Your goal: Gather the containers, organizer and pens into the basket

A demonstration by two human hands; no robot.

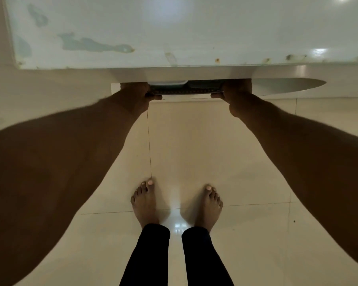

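Both hands, left hand (140,93) and right hand (232,92), have their fingers clamped on the ends of the basket (184,91), held under the bench (174,34) edge. A container (167,83) shows inside (other contents hidden). Gathering looks finished; next, carry it level.

- The white desk (174,34) overhangs the basket (184,90), covering most of it from above; only the near rim shows.
- The left hand (135,96) and right hand (236,96) occupy both ends of that rim.
- Between the forearms, the tiled floor (194,145) lies open down to the bare feet (145,203).
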